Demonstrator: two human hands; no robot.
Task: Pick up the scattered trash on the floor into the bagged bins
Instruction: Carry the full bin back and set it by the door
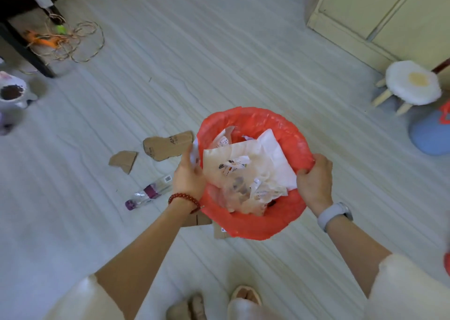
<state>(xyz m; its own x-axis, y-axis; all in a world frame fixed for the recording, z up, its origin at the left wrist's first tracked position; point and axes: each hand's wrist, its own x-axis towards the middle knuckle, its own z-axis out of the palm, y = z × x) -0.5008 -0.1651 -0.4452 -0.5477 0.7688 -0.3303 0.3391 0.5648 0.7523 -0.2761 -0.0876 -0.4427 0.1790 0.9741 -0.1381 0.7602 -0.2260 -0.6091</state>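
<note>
- Far left on the floor [219, 51], the plastic bottle [148, 193] lies flat — cap end toward the lower left, its long axis running up-right toward the left wrist.
- Just above it, two torn cardboard pieces [168, 145] lie beside the bin's left rim.
- Left hand [188, 176] pinches a white scrap at the rim of the red-bagged bin [295, 149] — it's the nearer hand to bottle and cardboard.
- Inside the bin: crumpled paper [246, 173], heaped high.
- Right hand [315, 178] curls tight round the bag's right edge, steadying it.
</note>
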